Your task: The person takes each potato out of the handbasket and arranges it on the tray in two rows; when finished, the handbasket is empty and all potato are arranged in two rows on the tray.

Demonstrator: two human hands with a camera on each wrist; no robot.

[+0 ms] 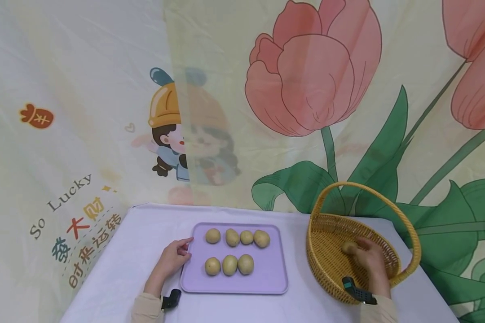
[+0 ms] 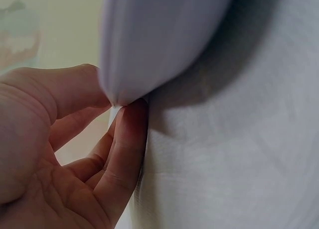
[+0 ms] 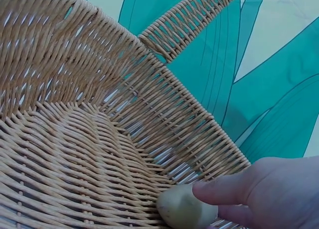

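My right hand (image 1: 369, 258) is inside the wicker basket (image 1: 321, 255), pinching a potato (image 3: 184, 207) between thumb and fingers, close above or on the woven bottom; contact with it cannot be told. At its left edge, my left hand (image 1: 174, 257) holds the rim of the lilac tray (image 1: 262, 280), thumb at the rim and a fingertip tucked beneath it in the left wrist view. On the tray lie several potatoes in two rows: a back row with a large potato (image 1: 261, 238) at its right end, and a front row of three with a potato (image 1: 212, 266) at its left.
A white cloth (image 1: 153, 224) covers the table. The basket's tall arched handle (image 1: 404, 220) rises over its opening, right of the tray. Behind the table hangs a printed curtain (image 1: 226, 188) with tulips and a cartoon figure.
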